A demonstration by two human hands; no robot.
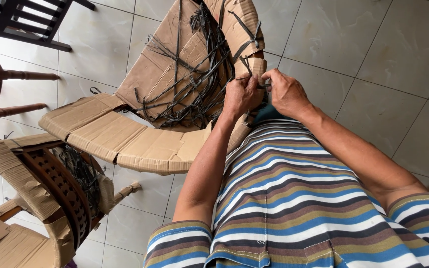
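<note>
A dark plastic strap is pinched between the closed fingers of the left hand and the right hand. It is held at the edge of the cardboard-wrapped chair, running crosswise between both hands, equally near to each.

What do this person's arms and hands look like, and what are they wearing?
Both hands, left and right, are bare: no gloves, rings or watch visible. The forearms are uncovered too. Short sleeves belong to a shirt striped in blue, white, olive, brown and black.
</note>
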